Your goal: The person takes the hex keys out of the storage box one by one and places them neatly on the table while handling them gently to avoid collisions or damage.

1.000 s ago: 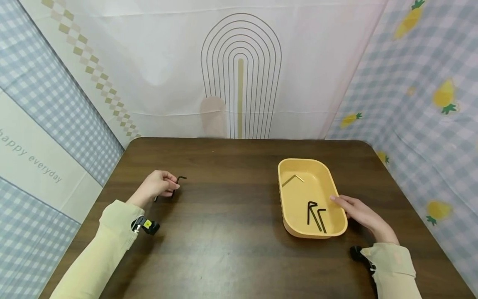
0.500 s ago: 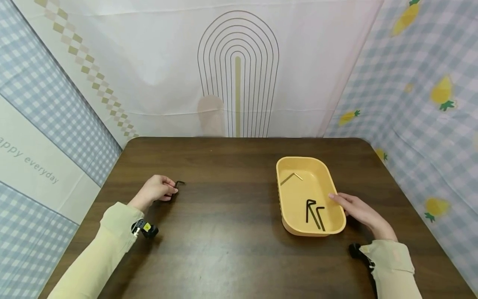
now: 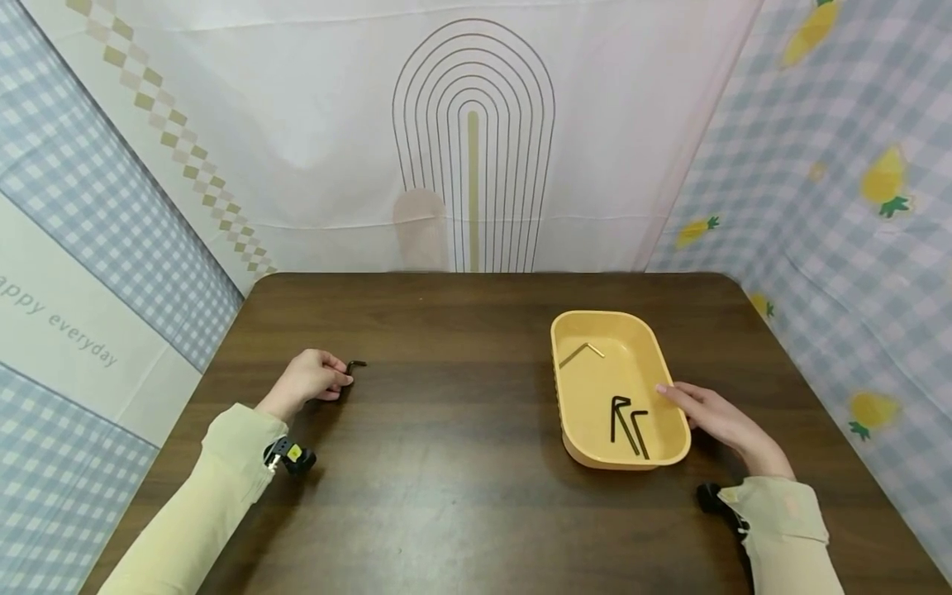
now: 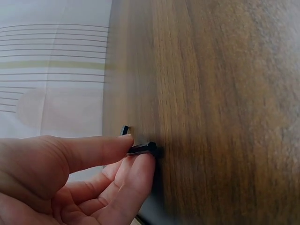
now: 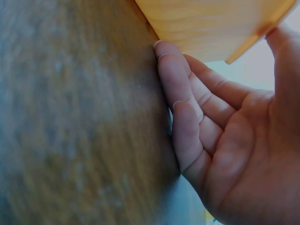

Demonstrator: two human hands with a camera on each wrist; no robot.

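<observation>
My left hand [image 3: 311, 382] pinches a black hex key [image 3: 358, 364] between thumb and fingertips, low over the left part of the table. In the left wrist view the bent hex key [image 4: 143, 149] sticks out past the fingertips, close to the wood; the rest of it is hidden by the fingers. My right hand [image 3: 721, 420] grips the yellow plastic tray [image 3: 621, 376] at its right side, thumb over the rim. Its other fingers [image 5: 176, 77] lie down along the tray's outer wall, against the tabletop. Inside the tray are a brass-coloured hex key [image 3: 571, 357] and several black hex keys [image 3: 640, 434].
The dark wood table [image 3: 446, 446] has rounded far corners. A white curtain [image 3: 320, 140] with printed arches hangs behind its far edge, with checked cloth [image 3: 833, 273] on the right and more on the left. A wrist camera [image 3: 293, 456] sits at the left sleeve.
My left hand has come down and slightly nearer with the hex key. A small dark end that showed below that hand is now out of sight. The right hand and tray stay put.
</observation>
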